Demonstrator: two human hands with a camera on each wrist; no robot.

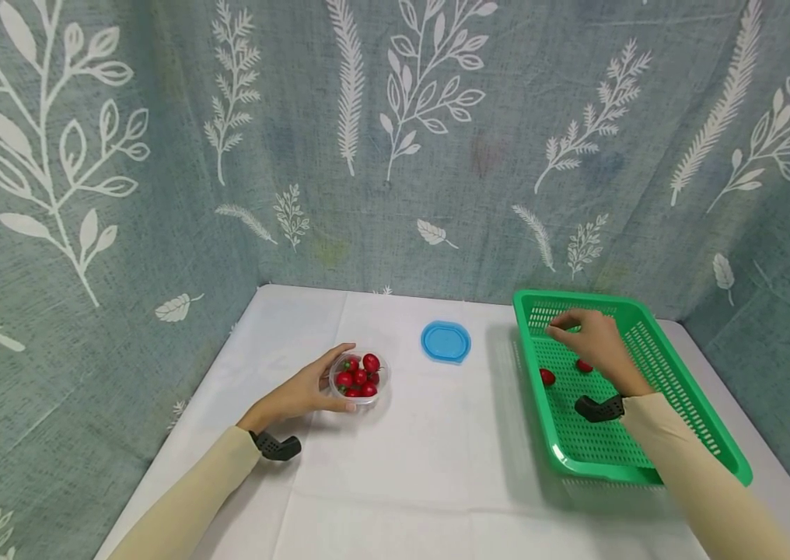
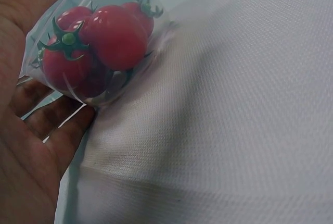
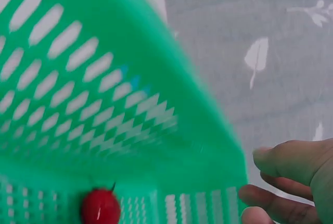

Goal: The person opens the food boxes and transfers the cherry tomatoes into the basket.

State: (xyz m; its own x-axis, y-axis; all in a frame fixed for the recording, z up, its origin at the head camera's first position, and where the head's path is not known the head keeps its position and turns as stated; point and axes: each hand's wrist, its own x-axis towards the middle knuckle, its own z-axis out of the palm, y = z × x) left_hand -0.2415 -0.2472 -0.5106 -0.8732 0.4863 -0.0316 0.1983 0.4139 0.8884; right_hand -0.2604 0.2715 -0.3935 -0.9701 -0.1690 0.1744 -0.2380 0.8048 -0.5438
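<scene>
My left hand [image 1: 307, 385] holds a clear plastic cup [image 1: 385, 383] of cherry tomatoes [image 1: 360, 377], with the thumb and fingers around its side. The left wrist view shows several red tomatoes [image 2: 117, 36] with green stems through the clear wall. Over the green basket [image 1: 556, 459] hovers my right hand [image 1: 594, 342], its fingers bent and the thumb apart from them. Nothing shows between those fingers [image 3: 283, 159] in the right wrist view. Two cherry tomatoes are visible on the basket floor, one near the left wall [image 1: 547, 377] and another below the hand [image 1: 583, 365].
A round blue lid [image 1: 445, 342] lies on the white tablecloth [image 1: 430, 459] between the cup and the basket. The patterned grey-green curtain [image 1: 395, 225] stands along the table's back and sides. The basket's raised rim surrounds the area below my right hand.
</scene>
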